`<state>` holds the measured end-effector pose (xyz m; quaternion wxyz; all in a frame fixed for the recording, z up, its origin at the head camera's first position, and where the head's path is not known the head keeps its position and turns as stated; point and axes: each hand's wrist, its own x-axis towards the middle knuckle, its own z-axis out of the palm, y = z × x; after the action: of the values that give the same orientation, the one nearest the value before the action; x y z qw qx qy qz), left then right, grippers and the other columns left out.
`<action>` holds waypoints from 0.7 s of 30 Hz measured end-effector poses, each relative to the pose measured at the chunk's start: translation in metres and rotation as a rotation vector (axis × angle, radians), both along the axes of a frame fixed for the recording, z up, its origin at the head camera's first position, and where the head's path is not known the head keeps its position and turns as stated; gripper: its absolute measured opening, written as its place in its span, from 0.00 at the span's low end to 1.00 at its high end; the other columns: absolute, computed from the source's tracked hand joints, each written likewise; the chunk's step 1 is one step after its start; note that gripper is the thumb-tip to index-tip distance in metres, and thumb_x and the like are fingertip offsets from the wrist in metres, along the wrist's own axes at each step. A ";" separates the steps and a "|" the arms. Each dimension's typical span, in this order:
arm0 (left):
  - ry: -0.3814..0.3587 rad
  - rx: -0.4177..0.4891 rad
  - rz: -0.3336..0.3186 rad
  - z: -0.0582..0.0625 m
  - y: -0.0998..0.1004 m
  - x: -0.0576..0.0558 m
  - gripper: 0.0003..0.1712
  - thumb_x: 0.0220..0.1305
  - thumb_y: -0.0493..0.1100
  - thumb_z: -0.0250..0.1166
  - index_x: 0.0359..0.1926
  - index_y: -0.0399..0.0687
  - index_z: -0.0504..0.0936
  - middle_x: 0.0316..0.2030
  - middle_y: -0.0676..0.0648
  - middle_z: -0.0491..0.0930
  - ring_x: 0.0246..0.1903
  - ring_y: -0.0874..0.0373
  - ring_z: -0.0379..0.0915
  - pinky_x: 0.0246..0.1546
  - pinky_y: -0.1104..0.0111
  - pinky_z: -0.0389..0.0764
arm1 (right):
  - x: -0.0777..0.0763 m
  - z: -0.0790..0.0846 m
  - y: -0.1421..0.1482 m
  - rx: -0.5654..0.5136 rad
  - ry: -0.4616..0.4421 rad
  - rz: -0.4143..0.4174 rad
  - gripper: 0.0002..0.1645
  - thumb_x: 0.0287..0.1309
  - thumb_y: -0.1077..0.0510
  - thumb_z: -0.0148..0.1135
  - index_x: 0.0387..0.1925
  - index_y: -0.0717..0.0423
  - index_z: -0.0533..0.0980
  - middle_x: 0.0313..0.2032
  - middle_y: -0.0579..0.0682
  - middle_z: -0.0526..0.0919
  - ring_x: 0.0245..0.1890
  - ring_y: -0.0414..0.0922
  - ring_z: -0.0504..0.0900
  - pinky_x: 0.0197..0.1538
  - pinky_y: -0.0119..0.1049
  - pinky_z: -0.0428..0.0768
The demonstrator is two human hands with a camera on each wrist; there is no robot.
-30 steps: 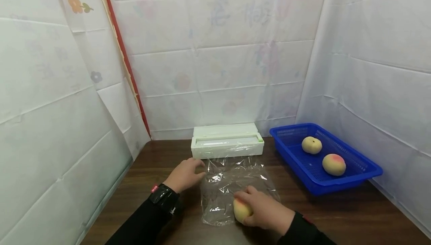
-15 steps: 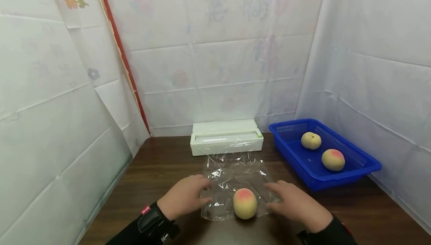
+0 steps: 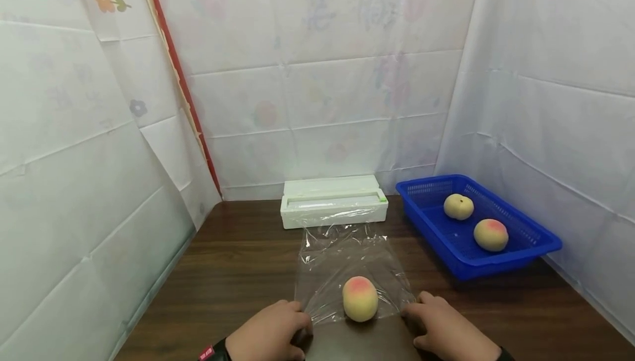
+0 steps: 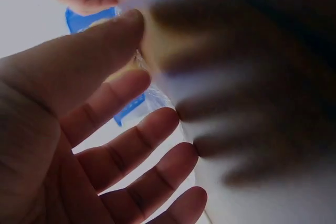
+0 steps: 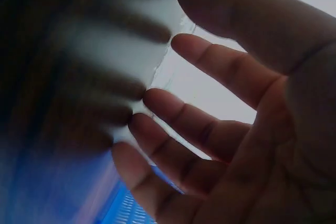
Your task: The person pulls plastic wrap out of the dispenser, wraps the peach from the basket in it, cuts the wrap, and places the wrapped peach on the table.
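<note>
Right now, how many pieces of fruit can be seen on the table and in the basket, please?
3. One peach sits on the clear plastic film; a second peach and a paler fruit lie in the blue basket. None seems hidden in the head view.

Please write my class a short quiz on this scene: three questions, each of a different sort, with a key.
1. Count: how many fruits lie in the blue basket?
2. True or false: the lid of the white box is open.
3. Choose: what sits between the left hand and the right hand? (a) the blue basket (b) a peach (c) the white box

Key: 1. two; 2. true; 3. b
</note>
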<state>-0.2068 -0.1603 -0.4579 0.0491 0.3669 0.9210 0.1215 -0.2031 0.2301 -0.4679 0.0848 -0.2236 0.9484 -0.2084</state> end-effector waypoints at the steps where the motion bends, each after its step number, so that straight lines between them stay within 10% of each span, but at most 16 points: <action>1: 0.021 -0.011 -0.009 0.000 0.001 0.001 0.14 0.51 0.52 0.84 0.35 0.71 0.86 0.33 0.66 0.74 0.34 0.70 0.65 0.35 0.75 0.71 | 0.001 0.000 0.000 0.001 0.009 0.007 0.25 0.49 0.57 0.81 0.49 0.37 0.85 0.36 0.40 0.71 0.35 0.39 0.68 0.36 0.35 0.68; 12: 0.037 -0.056 -0.011 0.004 0.002 0.008 0.13 0.51 0.44 0.82 0.29 0.68 0.86 0.27 0.69 0.76 0.29 0.74 0.69 0.33 0.75 0.74 | 0.001 0.000 -0.002 0.013 0.037 0.055 0.18 0.48 0.58 0.81 0.37 0.37 0.82 0.33 0.36 0.74 0.31 0.32 0.70 0.34 0.34 0.72; 21: 0.084 -0.089 -0.001 0.013 0.004 -0.013 0.16 0.48 0.47 0.85 0.36 0.61 0.87 0.32 0.63 0.78 0.31 0.71 0.70 0.33 0.73 0.75 | -0.007 0.005 0.001 0.098 0.137 0.086 0.25 0.46 0.56 0.85 0.46 0.41 0.83 0.34 0.35 0.73 0.31 0.32 0.70 0.33 0.34 0.72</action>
<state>-0.2201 -0.1565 -0.4446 0.0269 0.3696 0.9265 0.0649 -0.2101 0.2309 -0.4631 0.0392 -0.2737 0.9505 -0.1421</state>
